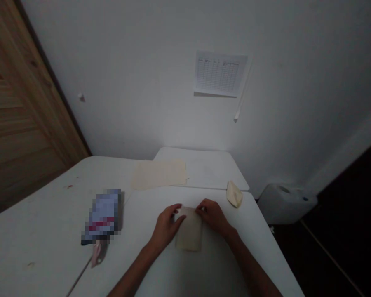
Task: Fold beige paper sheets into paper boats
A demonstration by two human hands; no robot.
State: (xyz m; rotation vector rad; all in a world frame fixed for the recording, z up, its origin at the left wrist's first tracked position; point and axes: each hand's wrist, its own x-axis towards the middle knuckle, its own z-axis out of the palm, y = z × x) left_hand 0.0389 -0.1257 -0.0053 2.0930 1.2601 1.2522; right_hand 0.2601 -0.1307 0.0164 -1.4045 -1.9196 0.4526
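Note:
A small rectangular piece of beige paper (188, 235) lies on the white table in front of me, one short edge toward the wall. My left hand (167, 225) is at its far left corner, with the thumb over the paper and the index fingertip at the edge. At the far right corner, my right hand (214, 216) pinches the paper between thumb and fingers. Beyond my right hand sits a small folded beige paper piece (234, 194). Larger beige paper sheets (159, 174) lie flat farther back, to the left.
A blurred-out blue item (103, 214) with a pinkish strap (96, 252) lies on the table (49, 231) at left. A printed sheet (221, 73) hangs on the wall. On the floor at right stands a white plastic container (284, 204). A wooden door (24, 103) is at far left.

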